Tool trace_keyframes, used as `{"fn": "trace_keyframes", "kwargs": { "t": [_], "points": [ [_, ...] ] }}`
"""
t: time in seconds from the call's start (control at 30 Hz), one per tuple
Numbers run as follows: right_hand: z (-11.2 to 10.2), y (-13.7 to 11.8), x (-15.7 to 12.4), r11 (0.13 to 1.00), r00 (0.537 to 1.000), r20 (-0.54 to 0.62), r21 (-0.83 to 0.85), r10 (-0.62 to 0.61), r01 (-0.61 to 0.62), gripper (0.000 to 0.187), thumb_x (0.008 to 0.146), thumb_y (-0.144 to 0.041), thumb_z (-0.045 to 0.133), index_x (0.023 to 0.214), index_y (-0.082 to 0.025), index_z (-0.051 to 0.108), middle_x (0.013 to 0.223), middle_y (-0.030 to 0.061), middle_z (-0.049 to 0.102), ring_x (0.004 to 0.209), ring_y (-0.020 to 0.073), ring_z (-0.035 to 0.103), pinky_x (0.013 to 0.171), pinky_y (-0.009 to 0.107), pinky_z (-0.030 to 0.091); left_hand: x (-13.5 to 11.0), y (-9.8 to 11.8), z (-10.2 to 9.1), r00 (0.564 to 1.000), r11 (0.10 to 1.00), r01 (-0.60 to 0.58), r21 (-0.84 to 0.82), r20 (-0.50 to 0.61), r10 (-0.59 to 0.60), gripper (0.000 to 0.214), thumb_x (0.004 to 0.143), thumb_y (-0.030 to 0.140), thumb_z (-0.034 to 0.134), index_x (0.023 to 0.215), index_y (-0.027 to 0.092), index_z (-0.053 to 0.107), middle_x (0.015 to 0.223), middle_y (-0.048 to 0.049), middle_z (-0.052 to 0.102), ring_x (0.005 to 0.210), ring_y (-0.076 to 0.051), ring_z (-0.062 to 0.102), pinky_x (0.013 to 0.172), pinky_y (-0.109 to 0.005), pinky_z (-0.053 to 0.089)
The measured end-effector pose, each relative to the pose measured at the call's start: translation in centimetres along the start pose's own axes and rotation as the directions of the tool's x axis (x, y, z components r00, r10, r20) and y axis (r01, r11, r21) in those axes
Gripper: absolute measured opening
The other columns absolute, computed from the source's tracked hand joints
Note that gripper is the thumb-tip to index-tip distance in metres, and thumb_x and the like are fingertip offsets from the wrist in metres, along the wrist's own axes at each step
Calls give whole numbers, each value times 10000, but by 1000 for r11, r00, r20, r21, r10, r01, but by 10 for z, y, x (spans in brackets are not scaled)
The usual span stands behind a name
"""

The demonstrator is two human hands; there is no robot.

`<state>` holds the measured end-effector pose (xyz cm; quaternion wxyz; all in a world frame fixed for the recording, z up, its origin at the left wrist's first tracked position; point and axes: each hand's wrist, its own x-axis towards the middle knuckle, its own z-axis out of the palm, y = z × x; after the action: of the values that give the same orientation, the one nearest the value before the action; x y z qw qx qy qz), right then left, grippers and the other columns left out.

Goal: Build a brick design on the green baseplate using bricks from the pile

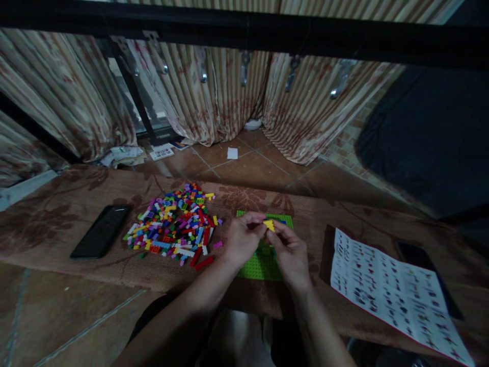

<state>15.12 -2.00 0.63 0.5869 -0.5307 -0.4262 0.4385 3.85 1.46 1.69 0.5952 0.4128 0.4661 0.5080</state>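
Between the fingertips of both hands is a small yellow toy brick piece (269, 225), held above a green studded baseplate (263, 270). My left hand (244, 237) pinches it from the left, thumb and fingers closed. From the right, my right hand (292, 252) grips the same piece with thumb and forefinger. Whether it is one brick or several joined cannot be made out. A bit of blue brick (283, 222) shows on the baseplate behind the fingers; my hands cover most of the plate's middle. Left of my left hand spreads a pile of loose coloured bricks (173, 224).
A black phone (101, 232) lies left of the pile. At the right, a printed instruction sheet (389, 290) partly covers another dark flat object (416, 255). Everything rests on a brown patterned cloth (305, 204). A dark rail (244, 30) with hooks crosses above, before striped curtains (214, 102).
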Motion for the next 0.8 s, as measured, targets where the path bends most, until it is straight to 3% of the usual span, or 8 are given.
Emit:
{"fn": "trace_keyframes", "kwargs": {
  "t": [0.27,0.43,0.6,0.73,0.8],
  "points": [
    [2,2,-3,997,1000,-11,-71,2,-3,264,720,-357,766,935,-219,700,765,1,698,678,150,633,707,314,518,-2,6,-6,994,999,51,-15,101,-50,114,690,165,670,801,150,692,715,5,651,649,-103,565,617,-208,460],
    [8,7,-3,990,999,-27,-136,31,-34,318,742,-415,744,981,-211,694,823,21,713,676,150,635,683,304,509,2,3,-12,1000,1000,-15,-18,14,15,47,750,201,627,777,164,639,672,13,621,624,-106,575,611,-212,471],
    [21,15,-5,977,999,-31,-208,38,-44,372,760,-460,703,1010,-184,693,906,67,730,664,162,639,662,318,514,2,18,-21,997,982,-12,-187,-83,-3,119,801,285,623,837,173,604,745,3,658,595,-103,622,583,-212,493],
    [46,22,0,946,993,111,-312,-49,82,295,802,-414,629,963,-178,701,932,84,736,803,212,673,751,351,524,5,38,-36,979,946,-66,-316,-203,1,179,802,330,636,812,163,571,722,-8,662,579,-112,642,567,-215,502],
    [68,22,8,878,972,209,-438,-110,193,264,830,-352,567,965,-173,705,927,95,738,833,229,676,773,359,513,7,47,-46,968,931,-81,-356,-252,-12,198,793,335,648,814,156,566,723,-21,671,590,-120,655,564,-213,500]
  ]
}}
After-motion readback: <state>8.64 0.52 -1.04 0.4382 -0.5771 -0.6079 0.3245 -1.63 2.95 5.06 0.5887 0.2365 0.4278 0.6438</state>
